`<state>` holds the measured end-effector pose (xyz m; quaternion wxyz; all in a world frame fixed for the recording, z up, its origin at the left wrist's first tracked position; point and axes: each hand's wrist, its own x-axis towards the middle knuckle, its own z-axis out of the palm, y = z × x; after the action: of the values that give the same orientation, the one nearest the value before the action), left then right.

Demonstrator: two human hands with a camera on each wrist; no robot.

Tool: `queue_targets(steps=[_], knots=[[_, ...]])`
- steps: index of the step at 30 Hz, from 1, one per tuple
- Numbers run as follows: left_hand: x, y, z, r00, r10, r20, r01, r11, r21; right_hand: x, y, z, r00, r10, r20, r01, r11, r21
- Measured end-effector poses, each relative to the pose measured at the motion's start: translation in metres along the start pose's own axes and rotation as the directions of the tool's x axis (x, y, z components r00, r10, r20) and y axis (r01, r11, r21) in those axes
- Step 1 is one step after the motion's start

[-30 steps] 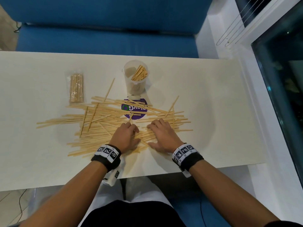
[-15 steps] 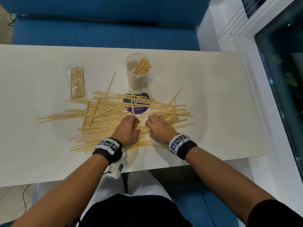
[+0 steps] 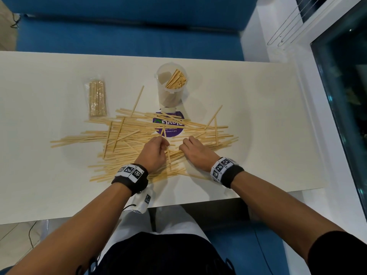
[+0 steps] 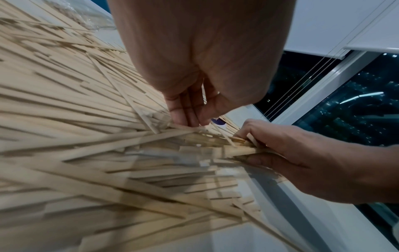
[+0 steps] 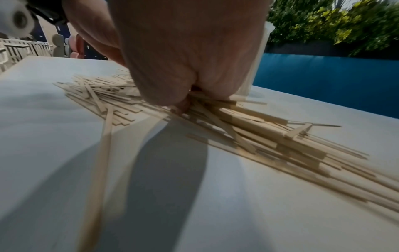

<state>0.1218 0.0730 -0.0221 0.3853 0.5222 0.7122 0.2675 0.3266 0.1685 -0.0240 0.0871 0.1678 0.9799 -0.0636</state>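
A wide pile of thin wooden sticks (image 3: 127, 139) lies spread across the pale table (image 3: 268, 135). My left hand (image 3: 164, 142) sits on the middle of the pile, fingers curled down; in the left wrist view its fingers and thumb (image 4: 192, 119) pinch together on sticks. Just to the right, my right hand (image 3: 185, 144) has curled fingers too, and in the left wrist view this right hand (image 4: 248, 145) holds a small bundle of sticks between thumb and fingers. In the right wrist view its fingertips (image 5: 181, 102) dig into the pile.
A clear plastic cup (image 3: 171, 86) with several sticks in it stands behind the pile. A wrapped packet of sticks (image 3: 97, 99) lies at the back left. A round purple sticker (image 3: 168, 124) shows under the pile. A blue bench (image 3: 129, 36) runs behind the table, a window (image 3: 347, 96) at the right.
My right hand has gone from lying flat on the pile to curling its fingers round sticks. Both hands have edged a little farther into the pile and closer together.
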Motion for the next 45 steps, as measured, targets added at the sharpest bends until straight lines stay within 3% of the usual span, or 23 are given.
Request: queue_targets(steps=[10,15,25,29,34,38,41,43,45], knots=[[0.002,-0.001,-0.001,0.997,-0.075,-0.032,0.070,0.989,-0.133,-0.010,0.010,-0.006,0.997,0.059,0.049,-0.063,0.995,0.074],[0.003,0.006,-0.004,0.976,-0.206,-0.063,0.186,0.954,-0.237,-0.010,0.008,-0.013,0.995,0.060,0.075,-0.070,0.987,0.147],[0.006,0.015,-0.004,0.959,-0.284,0.023,0.268,0.870,-0.415,-0.009,0.000,-0.017,0.995,0.027,0.095,-0.040,0.990,0.135],[0.007,0.012,-0.009,0.961,-0.254,-0.105,0.224,0.946,-0.235,-0.015,0.003,-0.021,0.991,0.097,0.094,-0.115,0.973,0.202],[0.007,0.023,-0.015,0.965,-0.241,-0.099,0.217,0.954,-0.206,-0.026,0.011,-0.034,0.984,0.162,0.079,-0.179,0.922,0.342],[0.007,0.027,-0.020,0.947,-0.321,-0.019,0.290,0.879,-0.378,-0.036,0.018,-0.040,0.958,0.268,0.101,-0.283,0.828,0.484],[0.005,0.024,-0.020,0.937,-0.350,-0.023,0.305,0.846,-0.437,-0.040,0.021,-0.051,0.936,0.347,0.058,-0.306,0.720,0.623],[0.004,0.021,-0.020,0.943,-0.331,-0.043,0.290,0.877,-0.384,-0.039,0.017,-0.063,0.901,0.433,0.029,-0.308,0.590,0.747],[0.003,0.021,-0.018,0.965,-0.254,-0.071,0.224,0.930,-0.292,-0.034,0.011,-0.074,0.830,0.557,-0.032,-0.287,0.476,0.831]])
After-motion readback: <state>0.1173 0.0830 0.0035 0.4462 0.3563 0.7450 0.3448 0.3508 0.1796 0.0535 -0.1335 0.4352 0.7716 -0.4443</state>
